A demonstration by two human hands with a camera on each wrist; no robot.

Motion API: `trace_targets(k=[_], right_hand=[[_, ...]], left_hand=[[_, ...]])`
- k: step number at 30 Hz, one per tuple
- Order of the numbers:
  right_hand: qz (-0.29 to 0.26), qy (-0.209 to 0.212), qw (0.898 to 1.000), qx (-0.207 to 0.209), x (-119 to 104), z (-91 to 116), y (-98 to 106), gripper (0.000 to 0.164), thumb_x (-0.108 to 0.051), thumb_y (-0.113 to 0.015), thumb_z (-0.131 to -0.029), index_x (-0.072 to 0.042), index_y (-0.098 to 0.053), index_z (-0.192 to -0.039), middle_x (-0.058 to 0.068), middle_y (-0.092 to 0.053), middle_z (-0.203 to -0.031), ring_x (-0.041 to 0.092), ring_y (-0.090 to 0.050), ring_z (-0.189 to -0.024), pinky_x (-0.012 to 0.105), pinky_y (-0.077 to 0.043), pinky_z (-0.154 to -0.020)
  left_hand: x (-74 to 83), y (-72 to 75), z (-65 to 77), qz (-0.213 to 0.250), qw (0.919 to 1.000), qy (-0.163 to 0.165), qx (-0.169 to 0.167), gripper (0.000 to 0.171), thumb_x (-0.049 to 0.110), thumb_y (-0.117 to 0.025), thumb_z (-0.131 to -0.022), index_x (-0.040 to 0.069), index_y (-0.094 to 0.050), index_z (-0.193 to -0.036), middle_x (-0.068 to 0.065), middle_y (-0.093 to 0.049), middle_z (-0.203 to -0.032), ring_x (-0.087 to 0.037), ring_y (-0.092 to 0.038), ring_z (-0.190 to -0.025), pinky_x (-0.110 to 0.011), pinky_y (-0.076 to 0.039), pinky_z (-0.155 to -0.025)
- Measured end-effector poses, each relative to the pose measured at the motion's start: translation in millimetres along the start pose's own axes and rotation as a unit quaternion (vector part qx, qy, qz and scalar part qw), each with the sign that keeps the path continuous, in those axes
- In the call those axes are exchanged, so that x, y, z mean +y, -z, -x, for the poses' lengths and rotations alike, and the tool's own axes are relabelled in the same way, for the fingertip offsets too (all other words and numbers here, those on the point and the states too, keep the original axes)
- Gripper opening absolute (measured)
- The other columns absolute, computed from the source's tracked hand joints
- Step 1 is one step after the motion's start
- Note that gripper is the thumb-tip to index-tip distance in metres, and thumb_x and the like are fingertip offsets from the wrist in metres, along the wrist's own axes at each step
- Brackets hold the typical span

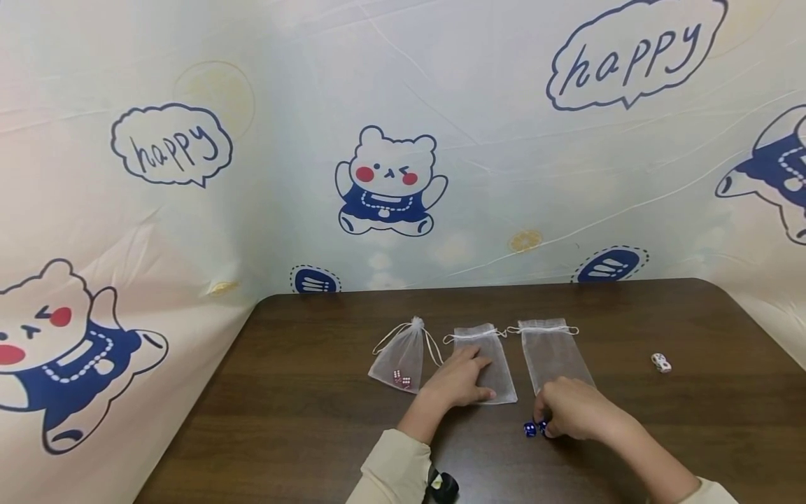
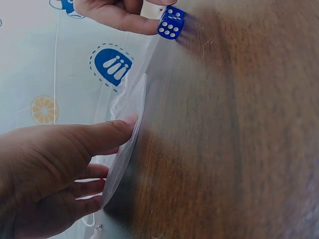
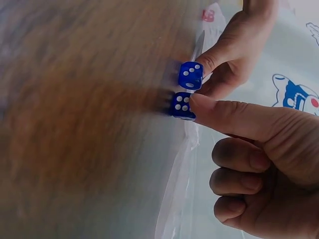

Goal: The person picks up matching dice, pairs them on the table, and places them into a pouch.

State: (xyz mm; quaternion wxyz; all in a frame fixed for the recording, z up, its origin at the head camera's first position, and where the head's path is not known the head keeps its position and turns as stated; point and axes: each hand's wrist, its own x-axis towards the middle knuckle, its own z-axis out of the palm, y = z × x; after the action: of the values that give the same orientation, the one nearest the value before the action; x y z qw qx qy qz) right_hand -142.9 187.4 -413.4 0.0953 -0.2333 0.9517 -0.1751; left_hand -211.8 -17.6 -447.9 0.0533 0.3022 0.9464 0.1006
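My left hand (image 1: pixel 458 378) rests with fingers spread on the middle white mesh drawstring bag (image 1: pixel 500 371). In the left wrist view its thumb lies on the sheer fabric near the bag's bottom edge. Just below the right mesh bag (image 1: pixel 554 350), my right hand (image 1: pixel 576 409) pinches a blue die (image 3: pixel 180 105) with white dots between thumb and finger, low at the tabletop. A second blue die (image 1: pixel 529 430) sits on the table directly to its left. The three smallest fingers of the right hand are curled in, seen in the right wrist view.
A third mesh bag (image 1: pixel 403 357), drawn together at the top, holds red dice (image 1: pixel 401 379) at the left. White dice (image 1: pixel 661 362) lie at the right of the brown table (image 1: pixel 283 420). A printed cloth (image 1: pixel 478 210) hangs behind the table's far edge.
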Motion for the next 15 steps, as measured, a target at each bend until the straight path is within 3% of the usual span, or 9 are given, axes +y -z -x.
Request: trace_targets(k=[9,15], right_hand=[[-0.013,-0.001,1.000,-0.009,1,-1,0,0.023,-0.010,-0.083,-0.058,-0.022,-0.064,-0.065,-0.013,-0.054,-0.065,0.009,-0.048,-0.060,0.034,-0.040,-0.055],[-0.025,-0.009,0.999,-0.030,3,-2,11,0.021,-0.011,-0.081,-0.060,-0.020,-0.068,-0.073,-0.008,-0.060,-0.074,0.015,-0.055,-0.070,0.039,-0.045,-0.062]], left_hand=[[-0.1,1.2,0.4,0.000,1.0000,0.000,0.000,0.057,0.038,-0.070,-0.081,0.013,-0.055,-0.129,-0.011,-0.041,-0.139,-0.023,-0.035,-0.129,-0.029,-0.026,-0.104],[0.3,1.6,1.1,-0.002,1.0000,-0.001,0.001,0.057,0.039,-0.069,-0.081,0.013,-0.055,-0.129,-0.011,-0.041,-0.139,-0.023,-0.035,-0.129,-0.030,-0.027,-0.104]])
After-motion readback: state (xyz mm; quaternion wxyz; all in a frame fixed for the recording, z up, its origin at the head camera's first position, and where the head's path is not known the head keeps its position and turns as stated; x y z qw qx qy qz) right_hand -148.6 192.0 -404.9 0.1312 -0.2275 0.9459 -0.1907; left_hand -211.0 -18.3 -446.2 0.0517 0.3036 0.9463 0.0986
